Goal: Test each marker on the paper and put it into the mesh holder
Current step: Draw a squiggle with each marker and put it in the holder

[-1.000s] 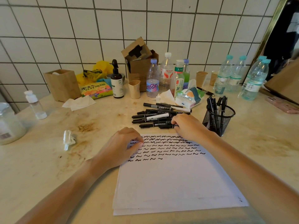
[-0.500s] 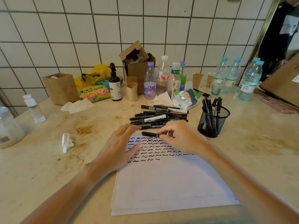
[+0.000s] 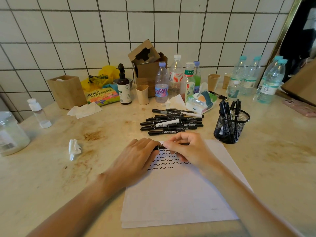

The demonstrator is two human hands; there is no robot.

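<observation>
Both my hands hold one black marker (image 3: 160,147) level over the top of the white paper (image 3: 179,199). My left hand (image 3: 136,158) grips its left end, and my right hand (image 3: 186,149) pinches its body, whose right end sticks out past the fingers. Rows of black squiggles (image 3: 164,164) cover the paper's upper part, partly hidden by my hands. A pile of black markers (image 3: 172,124) lies just beyond the paper. The black mesh holder (image 3: 230,129) stands to the right with several markers upright in it.
Water bottles (image 3: 172,79), paper cups (image 3: 212,81), a cardboard box (image 3: 148,69), a pump bottle (image 3: 124,89) and a tissue pack (image 3: 200,101) line the tiled wall. A crumpled tissue (image 3: 74,148) lies left of the paper. A jar (image 3: 10,134) stands at the far left.
My right hand picked a marker from the pile and brought it over the paper. My left hand lifted off the paper and took hold of the marker's left end.
</observation>
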